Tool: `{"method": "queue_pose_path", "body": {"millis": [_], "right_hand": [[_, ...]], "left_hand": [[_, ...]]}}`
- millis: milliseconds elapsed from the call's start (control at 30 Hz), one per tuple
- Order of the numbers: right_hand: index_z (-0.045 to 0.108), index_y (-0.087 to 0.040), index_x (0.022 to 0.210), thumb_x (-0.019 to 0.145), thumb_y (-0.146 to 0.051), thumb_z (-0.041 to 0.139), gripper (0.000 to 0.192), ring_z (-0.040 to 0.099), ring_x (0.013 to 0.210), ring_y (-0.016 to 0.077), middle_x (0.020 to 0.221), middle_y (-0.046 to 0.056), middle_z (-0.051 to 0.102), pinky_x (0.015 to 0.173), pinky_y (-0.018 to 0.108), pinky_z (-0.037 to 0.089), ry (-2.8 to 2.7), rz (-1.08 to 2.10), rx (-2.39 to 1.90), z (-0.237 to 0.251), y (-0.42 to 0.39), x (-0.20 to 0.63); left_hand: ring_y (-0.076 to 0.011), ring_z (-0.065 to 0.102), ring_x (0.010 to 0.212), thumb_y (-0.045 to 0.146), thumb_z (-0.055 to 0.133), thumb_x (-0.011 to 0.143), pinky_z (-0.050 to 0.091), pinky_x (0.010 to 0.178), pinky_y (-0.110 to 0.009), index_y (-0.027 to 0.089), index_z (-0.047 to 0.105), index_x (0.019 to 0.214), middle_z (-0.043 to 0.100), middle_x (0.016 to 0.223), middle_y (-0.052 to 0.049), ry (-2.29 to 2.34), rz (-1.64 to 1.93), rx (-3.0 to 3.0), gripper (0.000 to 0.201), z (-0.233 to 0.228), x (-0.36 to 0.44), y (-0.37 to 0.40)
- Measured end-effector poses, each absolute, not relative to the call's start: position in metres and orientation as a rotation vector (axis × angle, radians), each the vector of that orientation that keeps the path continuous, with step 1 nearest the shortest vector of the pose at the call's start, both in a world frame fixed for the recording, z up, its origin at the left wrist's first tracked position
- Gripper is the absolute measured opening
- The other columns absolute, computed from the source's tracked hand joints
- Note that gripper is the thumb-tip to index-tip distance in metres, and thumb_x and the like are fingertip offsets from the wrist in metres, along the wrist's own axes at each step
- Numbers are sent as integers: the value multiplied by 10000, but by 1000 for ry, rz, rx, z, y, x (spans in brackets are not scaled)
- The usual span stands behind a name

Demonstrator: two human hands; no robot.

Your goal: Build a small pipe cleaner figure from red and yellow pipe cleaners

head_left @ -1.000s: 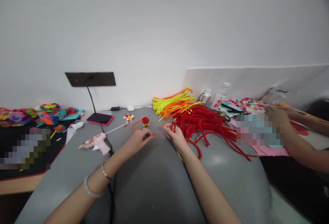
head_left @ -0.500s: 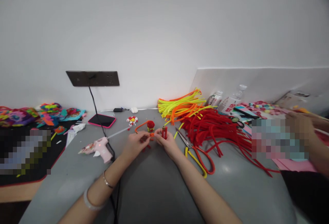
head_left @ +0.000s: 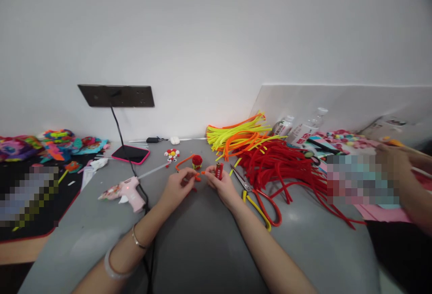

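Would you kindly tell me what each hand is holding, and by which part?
The right hand holds a small red lighter by its lower body. The left hand pinches an orange pipe cleaner near its end.

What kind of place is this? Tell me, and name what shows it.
Most likely a craft workbench shared by several people. Heaps of red pipe cleaners and yellow pipe cleaners cover the grey table, with a pink glue gun and scissors alongside.
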State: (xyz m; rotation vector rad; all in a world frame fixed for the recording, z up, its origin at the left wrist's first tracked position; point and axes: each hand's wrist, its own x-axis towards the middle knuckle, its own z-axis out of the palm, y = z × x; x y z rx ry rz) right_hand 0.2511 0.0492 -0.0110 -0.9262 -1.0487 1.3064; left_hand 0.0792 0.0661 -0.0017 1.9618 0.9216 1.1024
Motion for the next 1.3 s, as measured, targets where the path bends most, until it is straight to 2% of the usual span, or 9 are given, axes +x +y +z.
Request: {"method": "queue_pose_path", "body": {"millis": [100, 267, 367, 433, 600, 867, 967, 1133, 1300], "right_hand": [[543, -184, 744, 691, -499, 748, 380, 217, 422, 55, 486, -106, 309, 437, 234, 133, -1068, 1314, -938, -11, 49, 251], [547, -181, 743, 702, -506, 738, 379, 237, 443, 62, 505, -96, 331, 449, 232, 153, -1143, 1316, -966, -10, 48, 252], [540, -185, 738, 718, -512, 724, 376, 242, 450, 67, 506, -95, 328, 455, 232, 166, -1173, 1295, -980, -9, 48, 252], [540, -184, 733, 730, -506, 719, 368, 244, 453, 68, 507, -93, 331, 457, 232, 171, -1199, 1279, -978, -10, 48, 252], [552, -181, 745, 751, -505, 701, 356, 253, 457, 71, 515, -86, 353, 460, 232, 181, -1246, 1257, -968, -13, 50, 253], [560, -181, 747, 743, -525, 695, 370, 290, 466, 78, 526, -74, 384, 456, 229, 203, -1268, 1205, -1013, -11, 48, 253], [564, -183, 744, 744, -534, 691, 373, 288, 467, 79, 522, -75, 376, 458, 228, 210, -1273, 1196, -1030, -11, 48, 253], [565, -188, 737, 716, -561, 702, 397, 326, 481, 88, 531, -68, 396, 466, 229, 241, -1257, 1195, -1050, -13, 48, 254], [568, -188, 747, 703, -574, 705, 411, 350, 488, 93, 534, -65, 411, 465, 226, 260, -1245, 1215, -1052, -14, 48, 254]], "left_hand": [[-119, 658, 615, 184, 512, 859, 516, 536, -197, 170, 634, 1006, 717, 867, -48, 948, 1042, 1949, 191, 0, 79, 65], [-103, 602, 509, 294, 513, 893, 484, 483, -198, 165, 581, 879, 651, 738, -12, 923, 976, 1813, 146, -1, 78, 63], [-104, 589, 500, 334, 513, 904, 485, 478, -203, 175, 545, 996, 639, 709, 7, 868, 976, 1697, 186, -2, 79, 63], [-105, 590, 503, 352, 535, 894, 488, 479, -206, 171, 550, 1047, 639, 702, 8, 835, 985, 1638, 237, -3, 79, 64], [-112, 624, 540, 393, 630, 826, 511, 514, -214, 142, 653, 909, 662, 691, -14, 809, 985, 1500, 265, -1, 81, 65], [-187, 713, 690, 372, 797, 673, 575, 641, -274, 123, 707, 911, 762, 797, -83, 839, 974, 1322, 356, 5, 77, 68], [-185, 711, 666, 388, 786, 688, 580, 640, -281, 126, 714, 887, 764, 778, -81, 852, 992, 1308, 337, 3, 76, 69], [-135, 625, 514, 442, 758, 701, 559, 551, -258, 126, 728, 779, 728, 657, -51, 876, 1018, 1362, 328, 2, 76, 71], [-123, 612, 537, 468, 659, 795, 545, 547, -240, 124, 758, 943, 717, 697, -50, 860, 1021, 1489, 388, 9, 76, 70]]}}
